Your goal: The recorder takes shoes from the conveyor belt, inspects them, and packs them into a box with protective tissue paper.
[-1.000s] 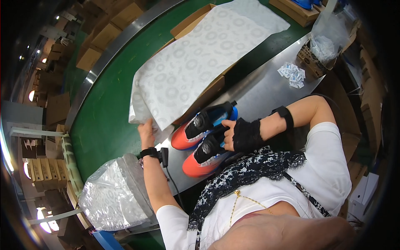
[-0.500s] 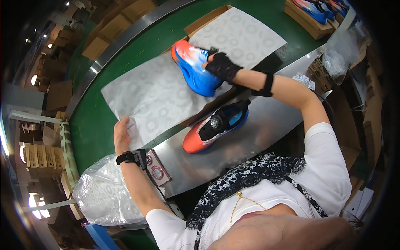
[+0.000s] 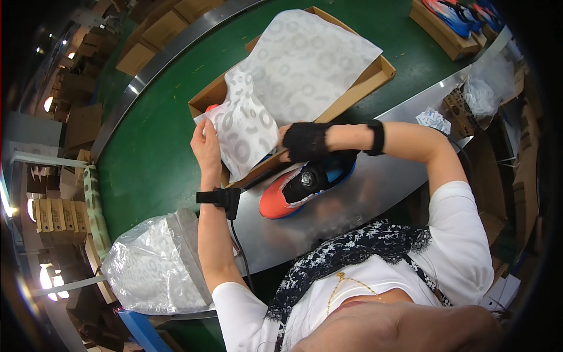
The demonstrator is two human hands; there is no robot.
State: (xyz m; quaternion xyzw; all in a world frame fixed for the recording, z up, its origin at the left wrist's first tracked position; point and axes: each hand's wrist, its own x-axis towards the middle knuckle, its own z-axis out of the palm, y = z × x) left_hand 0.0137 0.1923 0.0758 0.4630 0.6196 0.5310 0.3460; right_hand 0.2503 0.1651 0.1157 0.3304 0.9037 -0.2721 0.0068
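The left hand (image 3: 206, 146) pinches the patterned tissue paper (image 3: 281, 88) over the open cardboard box (image 3: 375, 73) on the green belt (image 3: 152, 170). The gloved right hand (image 3: 302, 142) closes on the paper's near fold, above the orange-blue shoe (image 3: 281, 196) lying on the metal counter (image 3: 381, 188).

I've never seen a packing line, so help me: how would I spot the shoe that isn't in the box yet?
Find the curved steel counter beside the green belt. Just below the open cardboard box, under the gloved right hand, lies the shoe. Its orange toe and blue heel lie bare on metal, while its neighbour is wrapped in patterned tissue paper.
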